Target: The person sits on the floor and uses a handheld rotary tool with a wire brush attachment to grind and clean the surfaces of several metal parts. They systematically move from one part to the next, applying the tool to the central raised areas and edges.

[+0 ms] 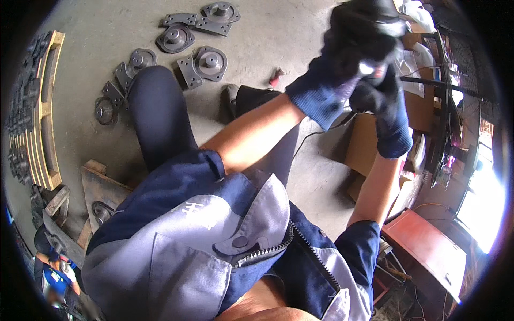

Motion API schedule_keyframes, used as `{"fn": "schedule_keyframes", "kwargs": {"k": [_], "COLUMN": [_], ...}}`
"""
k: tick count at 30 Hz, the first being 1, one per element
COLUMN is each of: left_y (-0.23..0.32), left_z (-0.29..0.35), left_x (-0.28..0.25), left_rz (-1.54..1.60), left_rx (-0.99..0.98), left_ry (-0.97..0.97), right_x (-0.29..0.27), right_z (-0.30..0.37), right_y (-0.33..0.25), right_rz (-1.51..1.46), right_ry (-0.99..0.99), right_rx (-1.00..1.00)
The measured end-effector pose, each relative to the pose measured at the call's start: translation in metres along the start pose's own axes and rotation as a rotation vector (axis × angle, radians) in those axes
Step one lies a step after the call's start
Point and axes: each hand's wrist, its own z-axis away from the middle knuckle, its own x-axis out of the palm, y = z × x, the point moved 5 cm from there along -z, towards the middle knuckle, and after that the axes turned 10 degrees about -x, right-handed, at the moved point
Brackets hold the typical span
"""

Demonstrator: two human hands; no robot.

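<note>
Both my hands wear dark gloves with blue knit cuffs and are raised together at the upper right. My left hand and my right hand are closed around a dark corded power tool. Motion blurs the tool and the fingers, so its exact kind cannot be made out. A thin black cord hangs below the hands and curves down toward the floor. Several grey metal plates with round hubbed flanges lie on the concrete floor, to the left of my hands.
A small red object lies on the floor beyond my knees. At left stands a wooden pallet beside dark metal parts. Cardboard boxes and a cluttered rack line the right, with a red panel nearer. Another person is at lower left.
</note>
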Motion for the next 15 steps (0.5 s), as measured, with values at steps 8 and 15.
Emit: {"fn": "schedule_keyframes", "kwargs": {"k": [8,15], "left_y": [0.071,0.163], "left_z": [0.001,0.034], "left_x": [-0.005,-0.198], "left_rz": [-0.439,-0.862], "left_rx": [-0.24,-0.36], "left_ry": [-0.196,0.328], "right_x": [-0.092,-0.13], "right_z": [0.056,0.035], "right_y": [-0.045,-0.086], "right_rz": [0.019,0.426], "right_ry": [0.212,0.431], "right_rx": [-0.274,-0.255]}}
